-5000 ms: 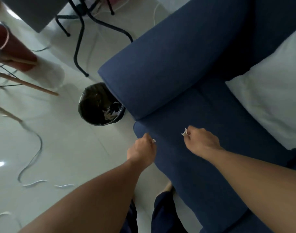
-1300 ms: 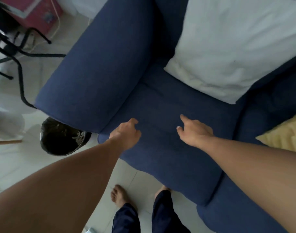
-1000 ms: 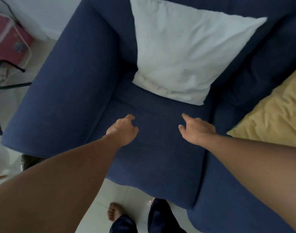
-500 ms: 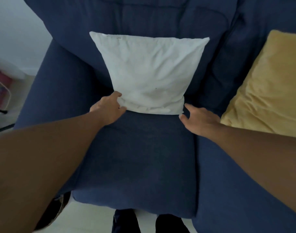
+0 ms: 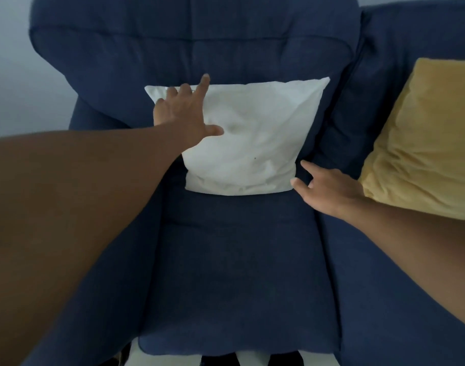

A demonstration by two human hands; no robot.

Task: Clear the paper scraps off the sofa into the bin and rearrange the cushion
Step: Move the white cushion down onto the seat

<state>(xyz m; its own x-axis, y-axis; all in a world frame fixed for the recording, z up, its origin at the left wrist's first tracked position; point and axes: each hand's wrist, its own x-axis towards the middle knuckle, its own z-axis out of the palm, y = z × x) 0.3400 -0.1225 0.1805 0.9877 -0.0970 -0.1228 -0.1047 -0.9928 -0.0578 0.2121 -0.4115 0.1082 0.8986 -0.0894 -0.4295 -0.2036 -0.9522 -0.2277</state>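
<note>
A white cushion [image 5: 255,143] leans against the back of the dark blue sofa [image 5: 234,260], standing on the seat. My left hand [image 5: 183,114] lies spread over the cushion's upper left corner, fingers straight, thumb out on its face. My right hand [image 5: 326,188] hovers at the cushion's lower right corner, fingers loosely extended, its fingertips right at the corner; contact cannot be told. No paper scraps show on the seat. The bin is out of view.
A yellow cushion [image 5: 426,138] leans on the neighbouring seat at the right. The sofa's left armrest [image 5: 99,159] lies under my left forearm. A pale wall [image 5: 28,83] shows at the far left.
My view swung from the bin and armrest to face the sofa seat. My left hand rose from the cushion's lower left corner to its upper left corner. My right hand stayed near the lower right corner.
</note>
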